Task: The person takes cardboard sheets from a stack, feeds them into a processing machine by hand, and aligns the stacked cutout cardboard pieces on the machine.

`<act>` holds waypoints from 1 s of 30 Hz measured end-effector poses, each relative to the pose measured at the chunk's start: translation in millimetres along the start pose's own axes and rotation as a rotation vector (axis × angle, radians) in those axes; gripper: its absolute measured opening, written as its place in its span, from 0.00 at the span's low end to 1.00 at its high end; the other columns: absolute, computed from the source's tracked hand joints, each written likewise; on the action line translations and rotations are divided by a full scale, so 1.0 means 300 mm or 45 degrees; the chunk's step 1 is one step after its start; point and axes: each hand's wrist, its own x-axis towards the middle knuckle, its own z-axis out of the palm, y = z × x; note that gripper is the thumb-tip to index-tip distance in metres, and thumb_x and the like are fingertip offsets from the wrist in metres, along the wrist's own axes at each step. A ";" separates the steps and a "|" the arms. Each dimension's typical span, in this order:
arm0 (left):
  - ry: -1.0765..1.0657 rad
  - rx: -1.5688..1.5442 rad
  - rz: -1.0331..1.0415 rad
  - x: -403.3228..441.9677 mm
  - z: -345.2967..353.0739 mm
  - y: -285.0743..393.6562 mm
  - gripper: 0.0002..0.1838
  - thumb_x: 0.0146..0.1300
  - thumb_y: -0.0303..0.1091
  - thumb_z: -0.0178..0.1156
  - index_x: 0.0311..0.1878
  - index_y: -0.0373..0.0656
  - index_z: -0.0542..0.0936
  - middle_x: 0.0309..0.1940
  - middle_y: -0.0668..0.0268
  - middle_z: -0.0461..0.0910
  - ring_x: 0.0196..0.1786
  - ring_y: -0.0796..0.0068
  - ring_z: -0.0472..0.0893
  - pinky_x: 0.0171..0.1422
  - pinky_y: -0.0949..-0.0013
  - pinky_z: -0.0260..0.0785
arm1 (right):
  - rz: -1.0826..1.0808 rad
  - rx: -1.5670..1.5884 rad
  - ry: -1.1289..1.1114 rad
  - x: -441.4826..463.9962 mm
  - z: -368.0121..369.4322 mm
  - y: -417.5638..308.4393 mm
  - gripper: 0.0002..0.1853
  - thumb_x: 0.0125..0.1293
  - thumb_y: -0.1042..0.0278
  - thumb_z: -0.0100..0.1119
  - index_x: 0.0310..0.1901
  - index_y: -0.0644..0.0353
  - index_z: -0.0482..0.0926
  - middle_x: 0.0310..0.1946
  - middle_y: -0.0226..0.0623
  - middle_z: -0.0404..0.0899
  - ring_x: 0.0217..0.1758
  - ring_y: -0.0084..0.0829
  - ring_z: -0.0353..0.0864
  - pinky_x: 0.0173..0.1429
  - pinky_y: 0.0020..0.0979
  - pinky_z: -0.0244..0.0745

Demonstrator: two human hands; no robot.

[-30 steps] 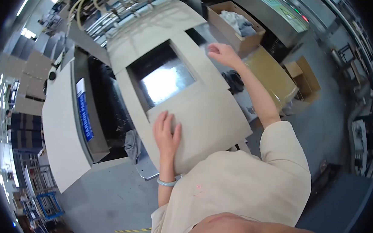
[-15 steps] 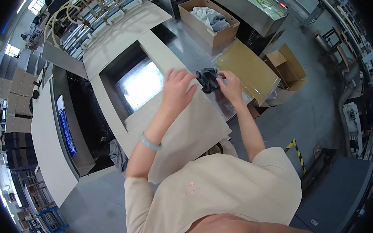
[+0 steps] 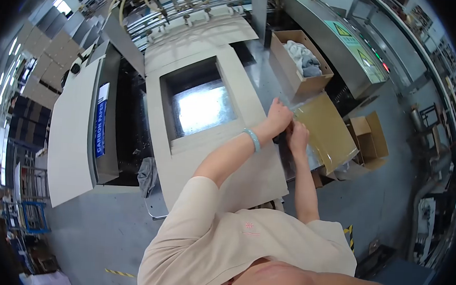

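Observation:
My left hand [image 3: 280, 117] is closed beyond the right edge of the pale board [image 3: 226, 174], its fingers curled and partly turned from view. My right hand [image 3: 298, 136] is closed with its fingertips against the left hand. Between and below them shows a small part of a black crumpled item [image 3: 277, 139]; its kind is unclear and most of it is hidden by the hands. What the left fingers pinch cannot be made out. Right beside the hands lies a tan, film-covered stack [image 3: 326, 130].
A cardboard box [image 3: 313, 86] with grey and white cloths stands behind the hands. An open carton [image 3: 373, 135] is at the right. To the left are a framed opening with a shiny metal surface [image 3: 201, 108], a grey rag [image 3: 147, 177] and a blue CARBON PAPER label [image 3: 101, 127].
My view has turned, shifting the scene rightward and downward in part. Both hands have come together beside the film-covered stack. The black item, plainly visible between them before, is now mostly hidden.

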 end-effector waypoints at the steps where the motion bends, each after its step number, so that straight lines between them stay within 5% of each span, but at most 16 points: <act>1: -0.016 -0.006 0.005 0.000 0.015 -0.003 0.07 0.51 0.32 0.57 0.24 0.46 0.84 0.24 0.62 0.82 0.36 0.61 0.77 0.66 0.51 0.56 | 0.019 0.026 -0.015 -0.002 0.002 0.001 0.09 0.56 0.68 0.59 0.38 0.59 0.79 0.35 0.42 0.80 0.37 0.48 0.76 0.41 0.43 0.71; 4: -0.035 -0.011 -0.004 -0.016 0.025 -0.036 0.06 0.50 0.32 0.58 0.26 0.45 0.84 0.26 0.63 0.82 0.36 0.61 0.77 0.66 0.52 0.56 | 0.033 0.077 -0.045 -0.006 -0.001 0.002 0.09 0.56 0.68 0.59 0.38 0.60 0.79 0.36 0.43 0.80 0.37 0.49 0.76 0.40 0.43 0.71; 8: 0.653 -0.431 0.065 -0.083 -0.205 -0.027 0.08 0.50 0.31 0.60 0.34 0.43 0.82 0.30 0.64 0.82 0.40 0.61 0.78 0.66 0.56 0.56 | -0.112 0.164 0.029 -0.022 -0.046 -0.012 0.12 0.57 0.70 0.59 0.44 0.61 0.79 0.40 0.43 0.80 0.39 0.46 0.78 0.43 0.41 0.72; 11: 0.585 -0.940 0.144 -0.148 -0.473 -0.052 0.10 0.55 0.30 0.61 0.41 0.43 0.79 0.39 0.66 0.81 0.41 0.61 0.79 0.66 0.59 0.55 | -0.101 0.388 0.029 -0.021 -0.109 -0.064 0.15 0.56 0.71 0.59 0.47 0.60 0.78 0.42 0.42 0.80 0.41 0.42 0.78 0.45 0.38 0.72; 13: 0.373 -1.926 0.129 -0.235 -0.705 -0.056 0.10 0.59 0.36 0.61 0.42 0.44 0.80 0.42 0.64 0.79 0.36 0.66 0.80 0.48 0.67 0.71 | -0.064 0.605 0.013 -0.023 -0.129 -0.109 0.18 0.56 0.72 0.59 0.51 0.60 0.77 0.45 0.41 0.79 0.42 0.39 0.78 0.47 0.35 0.72; 16: 0.400 -2.442 0.345 -0.368 -0.905 -0.053 0.06 0.70 0.36 0.51 0.40 0.46 0.74 0.48 0.61 0.75 0.39 0.64 0.81 0.52 0.63 0.67 | -0.119 0.658 -0.066 -0.029 -0.074 -0.187 0.18 0.56 0.72 0.59 0.51 0.60 0.77 0.45 0.40 0.79 0.42 0.39 0.78 0.47 0.34 0.72; 18: 0.912 -2.840 0.884 -0.432 -1.019 -0.016 0.11 0.74 0.45 0.44 0.44 0.49 0.69 0.43 0.58 0.75 0.41 0.63 0.83 0.45 0.66 0.70 | -0.166 0.700 -0.131 -0.044 -0.034 -0.257 0.18 0.56 0.72 0.59 0.51 0.61 0.77 0.45 0.40 0.79 0.42 0.38 0.77 0.47 0.34 0.72; 20: 1.216 -2.954 1.212 -0.469 -1.084 0.015 0.16 0.71 0.50 0.47 0.40 0.47 0.62 0.44 0.51 0.70 0.42 0.45 0.81 0.48 0.54 0.78 | -0.196 0.718 -0.181 -0.041 0.000 -0.317 0.18 0.56 0.72 0.59 0.51 0.61 0.77 0.45 0.40 0.79 0.42 0.38 0.77 0.47 0.34 0.72; 23: 1.318 -2.981 1.424 -0.496 -1.157 0.029 0.22 0.69 0.57 0.48 0.44 0.46 0.61 0.50 0.50 0.65 0.44 0.41 0.80 0.53 0.49 0.76 | -0.196 0.717 -0.238 -0.086 -0.063 -0.487 0.18 0.56 0.72 0.58 0.51 0.61 0.76 0.45 0.40 0.79 0.42 0.37 0.77 0.48 0.33 0.72; 30: 1.262 -3.265 1.442 -0.535 -1.270 0.060 0.23 0.64 0.51 0.54 0.46 0.42 0.61 0.50 0.49 0.65 0.46 0.49 0.78 0.51 0.54 0.74 | -0.177 0.695 -0.352 -0.172 0.053 -0.367 0.18 0.57 0.73 0.58 0.51 0.61 0.76 0.45 0.39 0.79 0.42 0.36 0.77 0.48 0.32 0.72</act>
